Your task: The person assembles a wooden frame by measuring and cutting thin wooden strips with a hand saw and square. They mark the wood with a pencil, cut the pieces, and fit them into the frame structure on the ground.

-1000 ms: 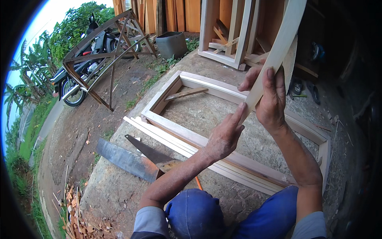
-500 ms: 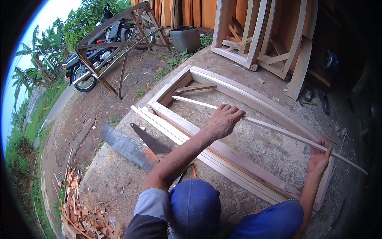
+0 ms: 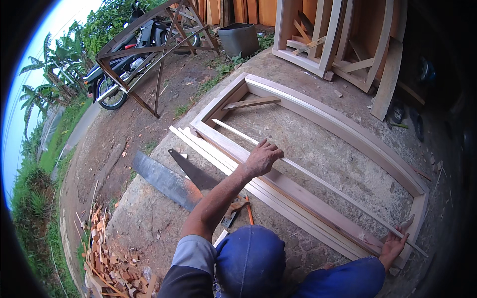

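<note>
A long, thin pale wooden strip (image 3: pixel 328 180) spans over a rectangular wooden frame (image 3: pixel 308 120) that lies on the concrete. My left hand (image 3: pixel 263 158) grips the strip from above, left of its middle, with fingers closed round it. Close to the strip's right end, my right hand (image 3: pixel 394 246) is turned palm up, thumb and fingers closed about the wood near the frame's right corner. Inside the far left corner of the frame sits a diagonal brace (image 3: pixel 252 103). Alongside the near rail lie several pale wooden strips (image 3: pixel 283 208).
Left of my arm lie a handsaw (image 3: pixel 191 166) and a wide metal blade (image 3: pixel 164 180). Near my knee is an orange-handled tool (image 3: pixel 249 211). Wood offcuts (image 3: pixel 121 268) are heaped lower left. Upright frames (image 3: pixel 323 44), a bucket (image 3: pixel 238 39), a trestle (image 3: pixel 159 54) and a motorcycle (image 3: pixel 113 89) stand beyond.
Both hands have brought the strip nearer to me, toward the frame's near rail. My right hand has come down to the frame's near right corner. The view has shifted slightly.
</note>
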### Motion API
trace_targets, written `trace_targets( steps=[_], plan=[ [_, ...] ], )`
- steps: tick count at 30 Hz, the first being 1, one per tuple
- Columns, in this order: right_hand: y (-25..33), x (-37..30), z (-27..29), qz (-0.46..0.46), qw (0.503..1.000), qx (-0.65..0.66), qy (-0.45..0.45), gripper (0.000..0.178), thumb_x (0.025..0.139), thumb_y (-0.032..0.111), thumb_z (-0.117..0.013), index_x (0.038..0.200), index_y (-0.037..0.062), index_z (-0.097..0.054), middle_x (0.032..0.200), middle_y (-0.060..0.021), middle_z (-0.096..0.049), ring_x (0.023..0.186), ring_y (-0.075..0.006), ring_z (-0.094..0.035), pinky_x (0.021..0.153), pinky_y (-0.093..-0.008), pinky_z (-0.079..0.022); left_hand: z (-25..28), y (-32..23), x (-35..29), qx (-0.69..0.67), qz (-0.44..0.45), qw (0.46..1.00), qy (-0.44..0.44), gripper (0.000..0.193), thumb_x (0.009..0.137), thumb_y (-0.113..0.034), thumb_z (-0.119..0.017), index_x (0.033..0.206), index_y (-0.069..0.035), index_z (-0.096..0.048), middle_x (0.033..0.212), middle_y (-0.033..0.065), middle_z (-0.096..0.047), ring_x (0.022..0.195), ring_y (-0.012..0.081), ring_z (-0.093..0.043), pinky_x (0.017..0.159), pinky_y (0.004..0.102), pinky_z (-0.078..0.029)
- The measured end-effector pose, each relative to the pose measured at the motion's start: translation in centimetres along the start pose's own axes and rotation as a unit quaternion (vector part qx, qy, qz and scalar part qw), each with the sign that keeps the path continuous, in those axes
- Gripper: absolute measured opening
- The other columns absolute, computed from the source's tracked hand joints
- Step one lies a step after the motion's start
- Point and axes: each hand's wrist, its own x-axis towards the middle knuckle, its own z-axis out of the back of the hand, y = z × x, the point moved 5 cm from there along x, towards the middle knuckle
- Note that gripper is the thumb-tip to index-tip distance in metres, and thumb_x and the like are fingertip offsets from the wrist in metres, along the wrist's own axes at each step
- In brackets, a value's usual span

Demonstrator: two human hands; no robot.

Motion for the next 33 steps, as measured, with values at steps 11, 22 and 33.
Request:
trace_targets(
  steps=[11, 22, 33],
  plan=[
    [-7.2, -3.2, -2.4, -0.088, 0.996, 0.008, -0.019, 0.054, 0.103, 0.044, -0.061, 0.134, 0.0033, -0.044, 0.126, -0.014, -0.059, 0.125, -0.0292, -0.059, 0.11, -0.0451, -0.05, 1.2, 5.1, -3.3, 0.012, 0.063, 0.997, 0.036, 0.027, 0.088, -0.008, -0.063, 0.114, -0.013, -0.068, 0.114, 0.0065, -0.067, 0.121, 0.0268, -0.059, 0.119, 0.0522, -0.031],
    [-6.8, -10.5, -5.5, -0.227, 0.941, -0.248, -0.03, 0.065, 0.098, 0.061, -0.059, 0.126, 0.0024, -0.055, 0.092, -0.0181, -0.073, 0.076, -0.0271, -0.074, 0.062, -0.0372, -0.061, -1.0, 0.5, -1.5, -0.057, 0.017, 0.996, 0.072, 0.026, 0.091, -0.02, -0.067, 0.111, -0.005, -0.073, 0.099, 0.0142, -0.066, 0.101, 0.0344, -0.061, 0.111, 0.0556, -0.035],
    [0.8, -10.7, -7.3, 0.413, 0.551, -0.725, -0.009, 0.041, 0.095, 0.049, -0.064, 0.1, 0.0094, -0.074, 0.099, -0.0103, -0.071, 0.106, -0.0276, -0.066, 0.103, -0.0538, -0.041, -2.0, 0.4, -1.2, -0.13, -0.011, 0.986, 0.107, 0.031, 0.099, -0.025, -0.055, 0.106, 0.0, -0.071, 0.091, 0.0142, -0.06, 0.095, 0.0317, -0.056, 0.107, 0.0459, -0.032]
  ],
)
